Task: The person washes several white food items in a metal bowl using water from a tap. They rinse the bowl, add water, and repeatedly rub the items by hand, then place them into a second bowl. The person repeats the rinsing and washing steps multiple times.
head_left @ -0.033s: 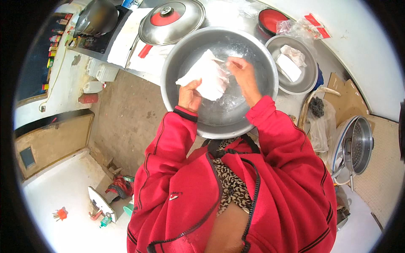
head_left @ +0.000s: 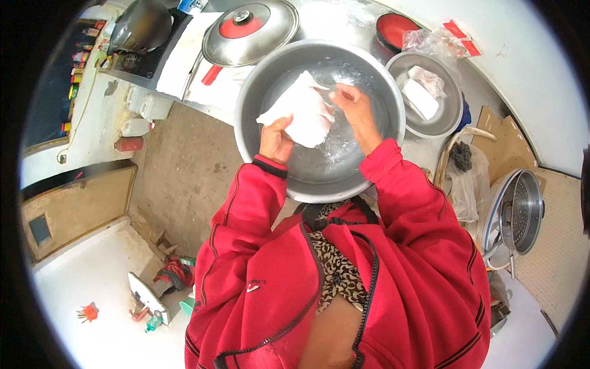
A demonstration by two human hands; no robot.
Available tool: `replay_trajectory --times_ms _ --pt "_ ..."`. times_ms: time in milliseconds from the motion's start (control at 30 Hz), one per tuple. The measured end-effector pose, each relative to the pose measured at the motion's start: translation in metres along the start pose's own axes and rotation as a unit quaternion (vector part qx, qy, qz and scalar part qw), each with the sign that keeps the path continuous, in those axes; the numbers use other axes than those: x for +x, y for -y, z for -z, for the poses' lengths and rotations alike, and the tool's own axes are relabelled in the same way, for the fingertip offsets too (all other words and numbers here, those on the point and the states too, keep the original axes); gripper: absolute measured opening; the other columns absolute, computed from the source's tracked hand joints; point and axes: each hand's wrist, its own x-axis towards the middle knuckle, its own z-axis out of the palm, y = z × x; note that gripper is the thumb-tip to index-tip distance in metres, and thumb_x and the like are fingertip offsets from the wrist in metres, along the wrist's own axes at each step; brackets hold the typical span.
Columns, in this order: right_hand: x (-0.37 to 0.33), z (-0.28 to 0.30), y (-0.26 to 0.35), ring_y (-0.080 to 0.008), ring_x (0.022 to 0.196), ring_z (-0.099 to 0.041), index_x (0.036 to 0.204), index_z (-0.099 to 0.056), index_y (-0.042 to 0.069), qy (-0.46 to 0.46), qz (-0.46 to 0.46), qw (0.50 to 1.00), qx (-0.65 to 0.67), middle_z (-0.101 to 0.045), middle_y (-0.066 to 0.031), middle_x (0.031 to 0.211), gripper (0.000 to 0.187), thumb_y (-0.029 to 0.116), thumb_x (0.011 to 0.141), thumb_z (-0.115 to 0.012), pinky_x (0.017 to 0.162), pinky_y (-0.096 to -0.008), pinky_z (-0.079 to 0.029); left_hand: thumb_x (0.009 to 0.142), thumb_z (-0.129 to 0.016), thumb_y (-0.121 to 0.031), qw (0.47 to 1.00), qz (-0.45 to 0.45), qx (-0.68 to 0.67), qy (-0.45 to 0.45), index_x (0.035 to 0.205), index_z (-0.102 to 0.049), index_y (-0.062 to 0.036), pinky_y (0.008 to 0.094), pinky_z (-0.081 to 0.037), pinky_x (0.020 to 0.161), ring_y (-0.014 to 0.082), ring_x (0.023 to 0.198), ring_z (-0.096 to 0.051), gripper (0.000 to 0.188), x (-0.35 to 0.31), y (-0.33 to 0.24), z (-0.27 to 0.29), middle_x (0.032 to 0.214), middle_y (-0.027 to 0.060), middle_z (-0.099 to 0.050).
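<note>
A soft, pale white-pink piece, whose exact kind I cannot make out, is held above a wide grey metal basin. My left hand grips its lower left edge, thumb on top. Just off its right edge is my right hand, with fingers curled and fingertips drawn together; whether something small is between them I cannot see. Clear water glints in the basin under both hands.
At the basin's right stands a smaller metal bowl with white pieces in it. Behind lie a steel pan lid, a red bowl and a plastic bag. A steamer pot is at the far right.
My right fingertips have shifted very slightly beside the pale piece, and the water's glints differ. My left hand keeps its hold.
</note>
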Motion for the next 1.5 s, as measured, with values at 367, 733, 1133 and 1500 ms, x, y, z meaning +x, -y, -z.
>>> replay_trajectory --times_ms 367,733,1133,1500 --pt "-0.013 -0.002 0.025 -0.0199 0.105 -0.063 0.125 -0.056 0.002 0.152 -0.207 0.879 0.402 -0.063 -0.0088 0.118 0.063 0.051 0.087 -0.065 0.092 -0.0336 -0.051 0.097 -0.053 -0.043 0.996 0.065 0.049 0.034 0.133 -0.049 -0.0001 0.0384 -0.043 0.102 0.025 0.118 -0.055 0.056 -0.008 -0.016 -0.042 0.128 0.0118 -0.058" --pt "-0.018 0.001 0.049 -0.0171 0.082 -0.067 0.111 -0.062 -0.003 0.196 -0.091 0.957 0.196 -0.067 -0.0102 0.097 0.043 0.022 0.08 -0.077 0.069 -0.0298 -0.054 0.086 -0.072 -0.037 0.954 -0.014 0.296 -0.038 0.144 -0.028 0.0037 0.0362 -0.047 0.094 0.0258 0.115 -0.055 0.083 -0.017 -0.05 -0.054 0.131 0.0176 -0.051" --pt "0.017 -0.021 0.07 -0.0147 0.076 -0.063 0.102 -0.066 -0.002 0.16 0.05 0.985 0.031 -0.067 -0.0093 0.094 0.04 0.031 0.081 -0.075 0.064 -0.0306 -0.051 0.078 -0.078 -0.012 0.975 0.083 0.197 0.063 0.124 -0.057 0.0018 0.0335 -0.05 0.091 0.02 0.103 -0.063 0.052 -0.024 -0.041 -0.062 0.111 0.0087 -0.066" --pt "-0.038 -0.009 0.037 -0.0143 0.101 -0.06 0.123 -0.057 0.0 0.093 -0.048 0.977 0.187 -0.063 -0.0062 0.113 0.056 0.045 0.089 -0.066 0.09 -0.0291 -0.048 0.081 -0.075 -0.012 0.976 -0.071 0.191 0.071 0.13 -0.053 -0.0004 0.0338 -0.046 0.098 0.0208 0.112 -0.058 0.055 -0.032 -0.03 -0.081 0.122 0.0098 -0.061"
